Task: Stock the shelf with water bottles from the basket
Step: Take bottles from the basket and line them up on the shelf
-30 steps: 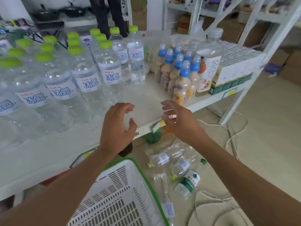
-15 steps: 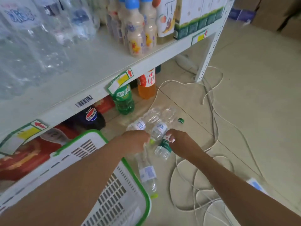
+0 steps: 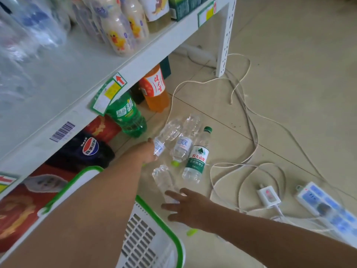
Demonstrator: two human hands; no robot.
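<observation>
Front edge of the shelf (image 3: 38, 144): one barcode sticker (image 3: 62, 131) and a green-framed price tag (image 3: 108, 95) with a red arrow, hanging askew.

On the shelf board, near the front edge: milky drink bottles printed with a yellow duck (image 3: 117, 29). A green carton (image 3: 181, 8) stands to their right.

On the tiled floor (image 3: 289, 55) beneath the board, in a row: a dark cola bottle (image 3: 87, 149), a red pack (image 3: 102, 126), a green soda bottle (image 3: 126, 117) and an orange soda bottle (image 3: 155, 91).

Loose white cables (image 3: 249, 117) loop across the floor. At the right edge lies a white power strip (image 3: 326, 207), with a white charger (image 3: 268, 196) just beside it.
</observation>
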